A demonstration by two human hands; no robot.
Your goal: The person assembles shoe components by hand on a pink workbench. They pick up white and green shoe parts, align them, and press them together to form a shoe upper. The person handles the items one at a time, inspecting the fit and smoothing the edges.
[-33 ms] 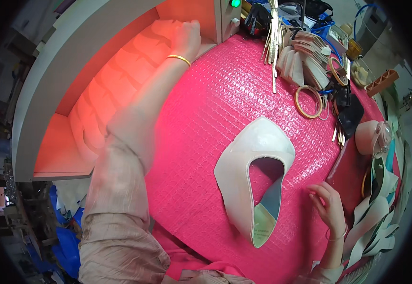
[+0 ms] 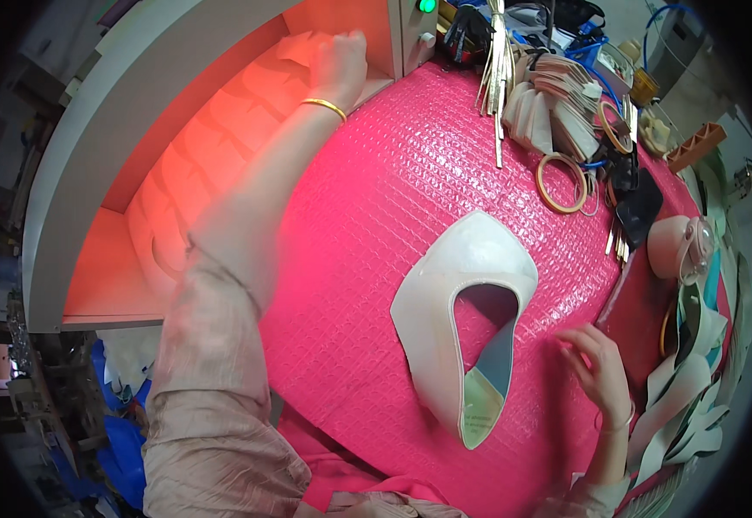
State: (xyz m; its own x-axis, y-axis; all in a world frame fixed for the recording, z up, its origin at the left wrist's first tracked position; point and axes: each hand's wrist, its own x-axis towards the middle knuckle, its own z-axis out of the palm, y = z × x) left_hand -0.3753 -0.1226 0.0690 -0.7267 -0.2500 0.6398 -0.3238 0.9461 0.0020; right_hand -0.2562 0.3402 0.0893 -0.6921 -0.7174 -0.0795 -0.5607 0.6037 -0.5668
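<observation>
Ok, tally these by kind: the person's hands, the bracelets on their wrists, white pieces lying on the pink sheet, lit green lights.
Hands: 2, left hand and right hand
Bracelets: 2, gold-coloured bracelet and thin bracelet
White pieces on the sheet: 1, the white piece with an opening
Lit green lights: 1, the green light
Total: 6

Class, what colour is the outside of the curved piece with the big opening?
The curved piece is off-white outside, seen best in the head view.
</observation>
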